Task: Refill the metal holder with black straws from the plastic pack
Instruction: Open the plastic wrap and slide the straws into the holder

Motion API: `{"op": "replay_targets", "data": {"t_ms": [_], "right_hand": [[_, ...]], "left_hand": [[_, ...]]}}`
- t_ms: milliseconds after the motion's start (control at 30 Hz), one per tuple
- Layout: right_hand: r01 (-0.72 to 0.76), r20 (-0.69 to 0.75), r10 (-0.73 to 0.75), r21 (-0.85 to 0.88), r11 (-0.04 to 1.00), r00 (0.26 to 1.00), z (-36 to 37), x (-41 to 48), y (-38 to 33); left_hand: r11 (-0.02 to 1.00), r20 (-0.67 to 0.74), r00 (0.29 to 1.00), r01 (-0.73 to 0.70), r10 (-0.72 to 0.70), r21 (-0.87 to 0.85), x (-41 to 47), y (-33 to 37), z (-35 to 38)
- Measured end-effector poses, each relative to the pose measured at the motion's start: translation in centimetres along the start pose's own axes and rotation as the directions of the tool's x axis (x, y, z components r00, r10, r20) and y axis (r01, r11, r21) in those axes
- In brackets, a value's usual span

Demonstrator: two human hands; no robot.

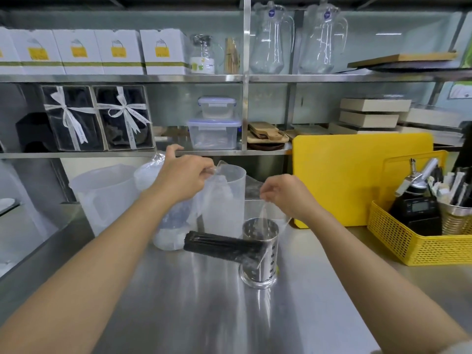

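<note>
Both hands are raised over the steel counter (204, 315), each pinching an edge of the clear plastic pack (217, 200). The left hand (184, 180) is gripping the film near its upper left corner, fingers curled shut on it, while the right hand (286, 195) is closing thumb and fingertips on a thin strip of the same film that is hanging down towards the metal holder (260, 254). The bundle of black straws (222, 245) is lying nearly level inside the bottom of the sagging pack, its right end resting against the side of the perforated holder, which is standing upright on the counter. Whether any straws are sitting inside the holder is unclear. Behind the pack, translucent plastic jugs (102, 195) are standing, and a yellow cutting board (352, 175) is leaning beside a yellow basket (413, 246) to the right
</note>
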State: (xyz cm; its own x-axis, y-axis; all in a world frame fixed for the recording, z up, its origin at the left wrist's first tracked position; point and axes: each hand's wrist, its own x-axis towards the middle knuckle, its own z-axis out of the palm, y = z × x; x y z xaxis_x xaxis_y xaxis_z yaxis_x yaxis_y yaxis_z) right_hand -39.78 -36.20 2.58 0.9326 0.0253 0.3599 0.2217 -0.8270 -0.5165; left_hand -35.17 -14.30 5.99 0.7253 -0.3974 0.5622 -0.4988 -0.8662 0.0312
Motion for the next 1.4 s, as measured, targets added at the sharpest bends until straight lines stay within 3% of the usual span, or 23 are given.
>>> {"op": "replay_targets", "data": {"t_ms": [67,167,267,400,533,633,733,933,1067,1233,1400], "right_hand": [[0.019,-0.050,-0.022,-0.049,0.999,0.999,-0.4,0.2,-0.5],[0.050,0.038,-0.044,-0.188,0.981,0.998,-0.5,0.2,-1.1],[0.058,-0.151,-0.097,-0.240,0.969,0.984,-0.3,0.5,-1.1],[0.109,-0.165,-0.167,-0.309,0.945,0.972,0.0,0.3,-1.0],[0.076,-0.078,-0.101,-0.273,0.959,0.992,0.3,0.3,-0.9],[0.069,-0.132,-0.107,-0.261,0.963,0.986,0.5,0.1,-0.6],[0.071,-0.095,-0.097,-0.248,0.966,0.991,0.5,-0.1,-0.4],[0.089,-0.106,-0.107,-0.161,0.983,0.989,0.6,0.1,-0.2],[0.037,-0.139,-0.048,-0.077,0.996,0.989,-0.2,-0.4,1.5],[-0.013,-0.169,0.024,0.063,0.998,0.985,-0.9,-0.8,2.9],[-0.014,-0.137,0.014,0.002,1.000,0.991,-0.7,-1.3,2.9]], "left_hand": [[1.000,-0.040,0.999,0.021,-0.022,-0.018,0.0,-0.5,-0.7],[0.997,-0.060,0.995,0.073,-0.073,-0.012,-0.2,-1.1,-0.9],[0.991,-0.068,0.990,0.118,-0.122,-0.056,-0.6,-1.0,-0.7],[0.984,-0.031,0.985,0.171,-0.173,-0.049,-1.2,-1.0,-0.6],[0.977,-0.027,0.978,0.207,-0.209,-0.057,-1.4,-0.5,-0.5],[0.972,0.001,0.975,0.221,-0.222,-0.078,-1.5,-0.4,-0.5],[0.983,0.113,0.976,0.186,-0.184,-0.007,-1.9,-0.2,-0.2],[0.999,0.152,0.988,-0.013,0.007,0.038,-1.7,1.9,1.0],[0.998,0.170,0.984,-0.058,0.051,0.035,-1.8,2.1,1.1],[0.938,0.094,0.982,-0.185,0.164,0.294,-2.3,4.1,0.4],[0.966,-0.069,0.971,-0.219,0.230,0.139,-3.8,7.2,2.8]]}}
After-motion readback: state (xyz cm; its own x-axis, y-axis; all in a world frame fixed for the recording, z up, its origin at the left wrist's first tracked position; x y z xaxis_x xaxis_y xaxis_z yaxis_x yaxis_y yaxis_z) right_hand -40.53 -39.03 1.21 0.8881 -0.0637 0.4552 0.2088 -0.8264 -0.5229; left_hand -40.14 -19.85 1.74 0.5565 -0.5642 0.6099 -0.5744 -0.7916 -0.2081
